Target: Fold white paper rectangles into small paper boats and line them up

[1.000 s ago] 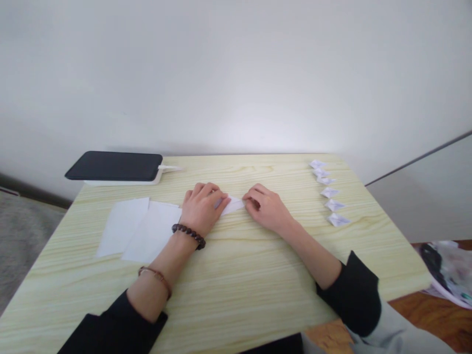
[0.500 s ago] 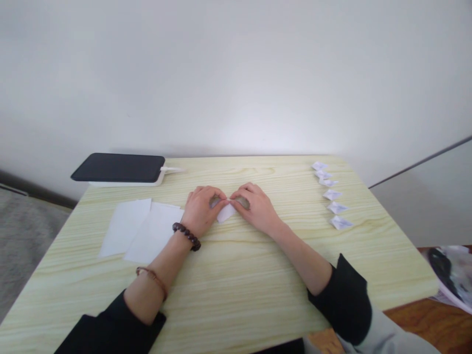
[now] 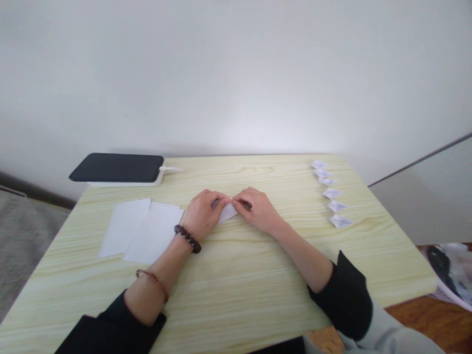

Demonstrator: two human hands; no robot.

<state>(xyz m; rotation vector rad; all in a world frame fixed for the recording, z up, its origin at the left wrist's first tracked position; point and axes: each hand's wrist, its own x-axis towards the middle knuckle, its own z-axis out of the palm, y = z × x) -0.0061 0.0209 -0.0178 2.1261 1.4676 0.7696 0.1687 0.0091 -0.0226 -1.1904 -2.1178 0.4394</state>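
Observation:
A small folded piece of white paper is at the middle of the table, pinched between both hands. My left hand, with a dark bead bracelet at the wrist, grips its left side between thumb and forefinger. From the other side my right hand pinches it the same way, the fingertips of the two hands almost meeting at its top. Fingers cover much of the paper, so its full shape is hidden. Left of my left hand lie flat white paper sheets, partly overlapping.
Several small folded paper boats form a column on the right of the wood-grain table. At the back left, a black phone rests on a white block with a white cable plugged in. A pale wall rises behind the table.
Both hands have come down slightly toward the table, still pinching the paper. The paper's visible part now looks flatter and wider between them.

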